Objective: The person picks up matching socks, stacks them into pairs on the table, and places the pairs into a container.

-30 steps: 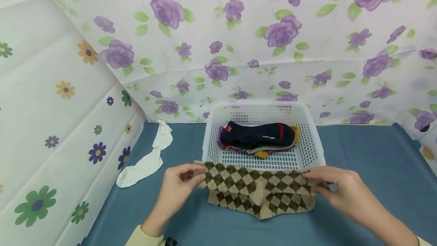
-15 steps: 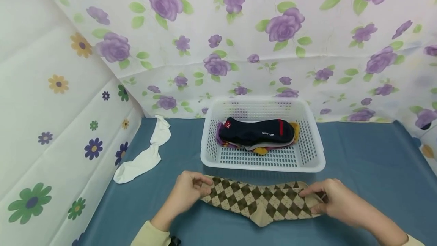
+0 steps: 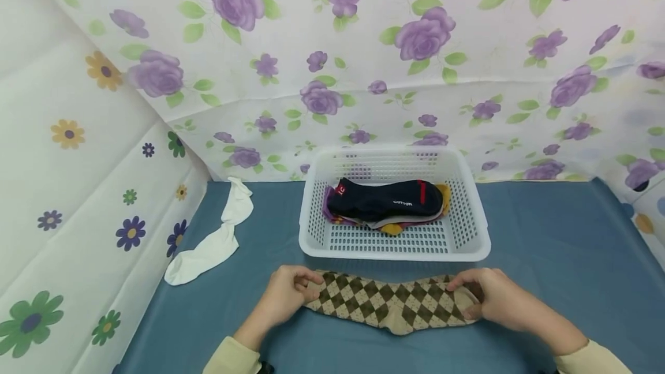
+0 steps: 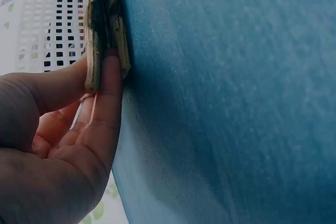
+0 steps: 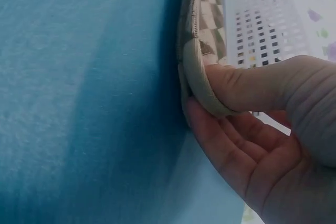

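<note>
A beige sock with brown diamonds (image 3: 363, 299) lies stretched crosswise in front of the basket, almost covering a matching second sock beneath it. My left hand (image 3: 288, 292) pinches the top sock's cuff end; in the left wrist view the thumb is on one side and the fingers (image 4: 107, 85) slip between the two layers. At the other end my right hand (image 3: 490, 296) pinches the toe. The right wrist view has the thumb (image 5: 244, 85) on the beige toe and fingertips under its edge, against the lower sock.
A white perforated basket (image 3: 395, 255) stands just behind, holding a navy sock (image 3: 384, 201) on top of purple and yellow ones. White socks (image 3: 205, 255) lie on the blue tabletop (image 3: 540, 235) at left. Flowered cloth (image 3: 280, 91) rises along the back and left.
The upper diamond sock has come down toward me from the basket's front rim onto the lower one, which it now mostly covers. Both hands lowered with it, keeping their pinch.
</note>
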`<state>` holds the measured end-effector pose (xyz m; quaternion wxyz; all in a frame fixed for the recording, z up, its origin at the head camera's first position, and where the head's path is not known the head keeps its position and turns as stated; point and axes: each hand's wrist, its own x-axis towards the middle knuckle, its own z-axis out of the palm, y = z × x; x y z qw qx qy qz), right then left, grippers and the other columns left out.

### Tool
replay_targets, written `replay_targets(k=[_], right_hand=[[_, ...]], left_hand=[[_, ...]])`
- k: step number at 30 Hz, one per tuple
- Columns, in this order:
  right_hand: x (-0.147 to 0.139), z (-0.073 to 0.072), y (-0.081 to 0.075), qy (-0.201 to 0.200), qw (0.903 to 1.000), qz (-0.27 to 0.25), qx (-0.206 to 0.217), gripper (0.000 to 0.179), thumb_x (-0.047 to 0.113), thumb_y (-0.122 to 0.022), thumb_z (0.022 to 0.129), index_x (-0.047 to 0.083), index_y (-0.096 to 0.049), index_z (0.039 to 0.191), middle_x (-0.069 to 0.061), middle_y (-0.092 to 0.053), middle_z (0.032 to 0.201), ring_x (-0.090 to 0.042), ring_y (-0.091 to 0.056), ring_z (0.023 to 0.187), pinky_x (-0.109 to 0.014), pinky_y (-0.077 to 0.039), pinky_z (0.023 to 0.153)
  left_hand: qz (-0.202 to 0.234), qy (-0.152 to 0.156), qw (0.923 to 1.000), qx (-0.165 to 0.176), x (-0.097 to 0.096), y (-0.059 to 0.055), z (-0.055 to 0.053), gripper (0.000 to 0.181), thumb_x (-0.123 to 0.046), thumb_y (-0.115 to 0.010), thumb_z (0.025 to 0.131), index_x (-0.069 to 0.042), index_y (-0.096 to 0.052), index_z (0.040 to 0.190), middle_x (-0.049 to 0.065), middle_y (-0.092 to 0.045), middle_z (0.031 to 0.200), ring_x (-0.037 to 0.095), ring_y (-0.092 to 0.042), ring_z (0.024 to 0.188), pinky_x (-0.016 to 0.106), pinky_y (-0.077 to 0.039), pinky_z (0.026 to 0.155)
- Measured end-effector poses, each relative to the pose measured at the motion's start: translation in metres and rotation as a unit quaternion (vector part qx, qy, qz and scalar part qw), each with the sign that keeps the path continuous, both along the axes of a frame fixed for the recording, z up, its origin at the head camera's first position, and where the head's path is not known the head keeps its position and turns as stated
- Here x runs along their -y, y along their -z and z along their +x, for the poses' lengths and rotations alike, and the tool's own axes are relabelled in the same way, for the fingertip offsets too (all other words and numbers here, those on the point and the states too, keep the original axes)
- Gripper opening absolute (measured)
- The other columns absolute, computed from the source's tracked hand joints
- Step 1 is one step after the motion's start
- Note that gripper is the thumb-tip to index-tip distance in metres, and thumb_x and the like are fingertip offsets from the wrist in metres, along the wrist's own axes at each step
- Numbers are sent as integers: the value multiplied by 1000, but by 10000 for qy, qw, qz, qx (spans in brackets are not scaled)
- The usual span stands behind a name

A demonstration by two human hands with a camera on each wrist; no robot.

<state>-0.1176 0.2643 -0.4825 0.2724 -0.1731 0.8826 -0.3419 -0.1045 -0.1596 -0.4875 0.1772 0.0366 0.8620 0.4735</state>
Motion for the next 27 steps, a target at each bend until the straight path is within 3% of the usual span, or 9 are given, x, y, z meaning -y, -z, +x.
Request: replay_targets(k=[2,8,11,14,16,23,27], right_hand=[[1,1,3,5,10000,61,-6,45,18,-82,67,22,-65,109,3,-63,76,-6,-44,56,-27,-37,48],[9,2,2,188,9988,369,-268,44,12,-83,65,25,-65,104,7,-63,91,-8,-48,63,-27,-39,51],[11,5,1,407,9977,500,-228,44,12,-84,63,26,-66,101,6,-64,97,-10,-53,73,-27,-42,56],[11,9,3,575,9964,613,-144,42,14,-85,61,26,-66,97,5,-66,101,-11,-58,82,-29,-46,62],[9,11,5,658,9953,704,-102,40,16,-85,60,26,-66,94,5,-66,98,-11,-58,79,-29,-45,60],[9,9,4,638,9924,942,-476,32,27,-85,62,25,-63,85,5,-55,64,-10,-47,54,-26,-38,50],[7,9,3,581,9921,982,-512,31,32,-84,63,24,-62,83,4,-53,64,-9,-46,54,-26,-37,51]], left_hand=[[-65,51,10000,-10,0,1,1,18,-5,-71,79,-12,-72,96,7,-66,91,15,-64,69,29,-51,60],[-429,128,9989,-138,-7,1,0,15,-6,-68,82,-13,-72,95,7,-60,69,12,-48,52,29,-41,49],[-605,77,9980,-176,-10,1,2,17,-6,-66,84,-15,-73,97,8,-68,81,11,-43,48,28,-38,46],[-702,63,9973,-190,-12,3,5,18,-6,-65,85,-15,-73,98,8,-71,102,11,-49,50,29,-41,45],[-767,93,9968,-189,-13,4,6,18,-7,-65,85,-15,-74,98,7,-69,110,11,-54,55,29,-43,48],[-1016,156,9935,-498,-13,3,7,17,-8,-64,86,-14,-74,99,4,-71,101,5,-59,64,25,-47,52],[-1088,247,9917,-632,-15,4,7,17,-10,-62,88,-14,-73,101,3,-72,100,4,-61,67,22,-48,54]])
